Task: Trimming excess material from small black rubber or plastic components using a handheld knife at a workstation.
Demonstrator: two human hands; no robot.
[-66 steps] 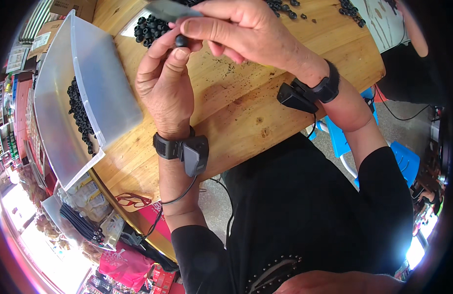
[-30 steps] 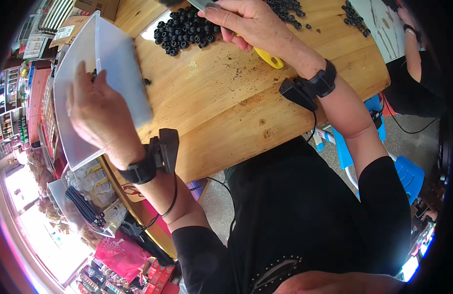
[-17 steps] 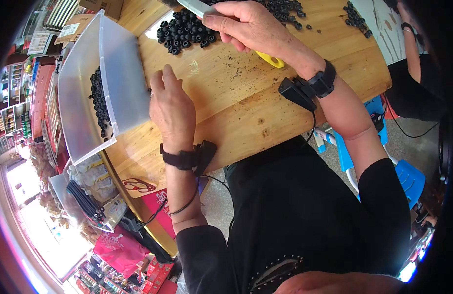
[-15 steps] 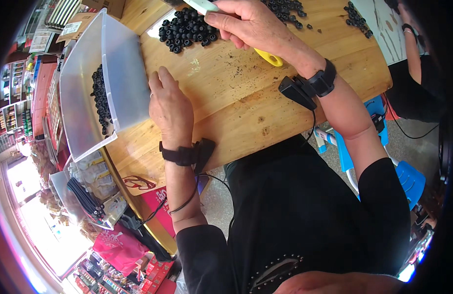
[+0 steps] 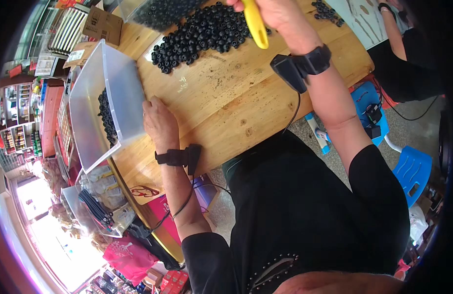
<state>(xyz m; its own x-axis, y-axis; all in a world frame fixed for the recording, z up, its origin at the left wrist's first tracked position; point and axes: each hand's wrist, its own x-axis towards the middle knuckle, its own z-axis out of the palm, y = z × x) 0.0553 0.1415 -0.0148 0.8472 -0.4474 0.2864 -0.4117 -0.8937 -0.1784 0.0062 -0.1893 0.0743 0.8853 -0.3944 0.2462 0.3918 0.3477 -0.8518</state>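
My left hand (image 5: pixel 161 124) rests on the table beside the wall of a translucent plastic bin (image 5: pixel 126 93), fingers curled under; what they hold, if anything, is hidden. At the top edge, my right hand (image 5: pixel 278 15) is closed around a tool with a yellow handle (image 5: pixel 256 24); the handle points down toward me and the tool's other end is out of sight. Beyond my hands lies a wide pile of small black round pieces with ring-like openings (image 5: pixel 197 41). More black pieces (image 5: pixel 106 117) lie inside the bin. Black straps with boxes sit on both wrists.
A second clear bin (image 5: pixel 138 12) with black pieces stands at the far edge. A smaller heap (image 5: pixel 328 13) lies far right on the wooden table (image 5: pixel 226 117), near a person's arm (image 5: pixel 394 36). Red-framed glasses (image 5: pixel 144 191) lie near the left edge; a blue stool (image 5: pixel 412 174) stands right.
My right hand has moved up and away, and the yellow handle now hangs clear below it. My left fingers, stretched out before, are curled. More of the far pile shows.
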